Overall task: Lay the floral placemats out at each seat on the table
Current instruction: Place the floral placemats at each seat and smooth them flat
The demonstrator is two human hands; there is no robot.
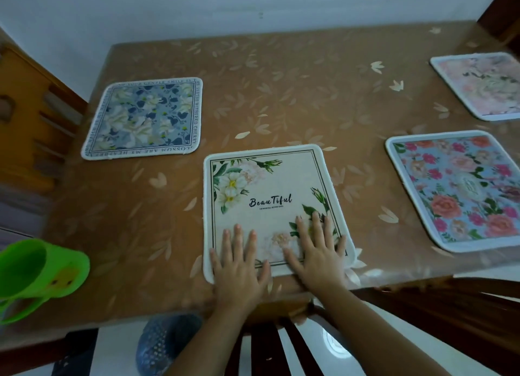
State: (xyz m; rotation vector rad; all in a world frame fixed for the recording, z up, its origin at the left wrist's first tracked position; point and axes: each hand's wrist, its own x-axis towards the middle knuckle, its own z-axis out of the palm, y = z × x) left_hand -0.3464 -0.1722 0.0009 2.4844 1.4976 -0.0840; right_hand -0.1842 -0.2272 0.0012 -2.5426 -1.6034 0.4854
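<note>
With your left hand (239, 271) and right hand (319, 251) fingers spread flat on the "Beautiful" placemat (270, 204), press evenly, squaring its near edge beneath your fingers with the table (281, 94) edge.

A green plastic cup (36, 271) lies tipped at the left. Dark wooden chair slats (284, 347) show below the near edge, beside a blue dotted slipper (163, 344) on the floor.

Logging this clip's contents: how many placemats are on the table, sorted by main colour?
Cream with the word Beautiful: 1, both hands flat on it
Dark blue and white floral: 1
Light blue with pink and orange roses: 1
Pale pink floral: 1, partly cut off by the frame edge
Total: 4
</note>
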